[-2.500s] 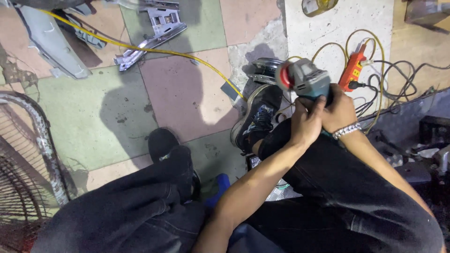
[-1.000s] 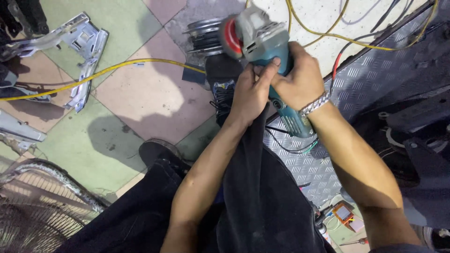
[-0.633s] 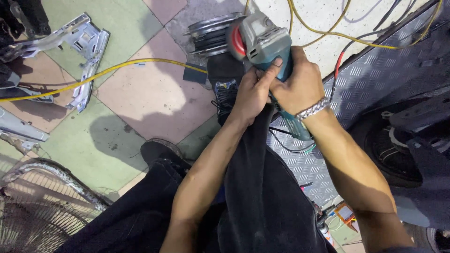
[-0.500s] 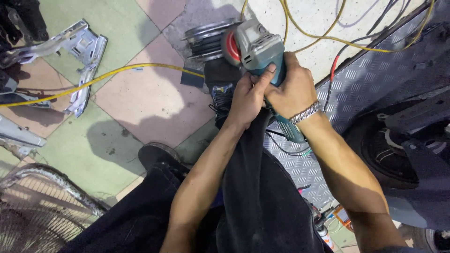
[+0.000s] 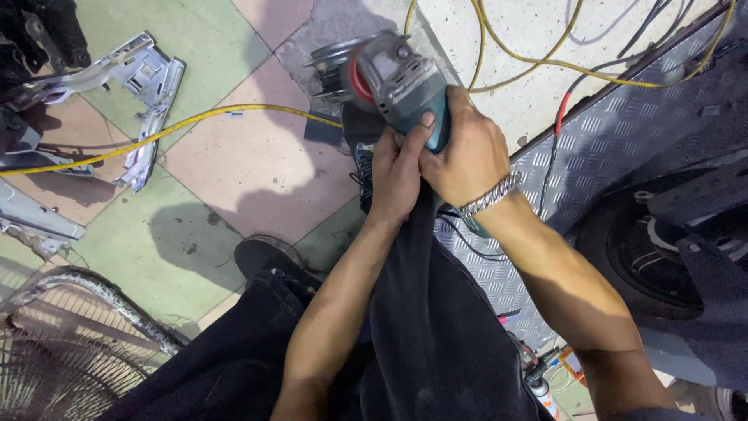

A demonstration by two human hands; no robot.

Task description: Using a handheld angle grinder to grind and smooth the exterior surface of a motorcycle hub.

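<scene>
A teal and grey angle grinder (image 5: 393,82) with a red ring behind its disc guard is held over my raised knee. My right hand (image 5: 463,152), with a metal bracelet at the wrist, is wrapped around its body. My left hand (image 5: 396,168) grips the body just below the head, thumb pressed on the casing. The disc end points up and left, above a stack of grey discs (image 5: 331,58) on the floor. My black trousers (image 5: 436,312) fill the lower middle.
A yellow cable (image 5: 179,125) runs across the tiled floor. Bent metal brackets (image 5: 144,86) lie at upper left. A wire fan guard (image 5: 70,343) sits at lower left. Checker-plate metal (image 5: 623,132) and a dark wheel (image 5: 654,249) are at right, with more cables above.
The view has swung left, so the grinder and both hands moved from far right to centre. Both hands keep hold of the grinder, now brought closer and turned disc end up-left.
</scene>
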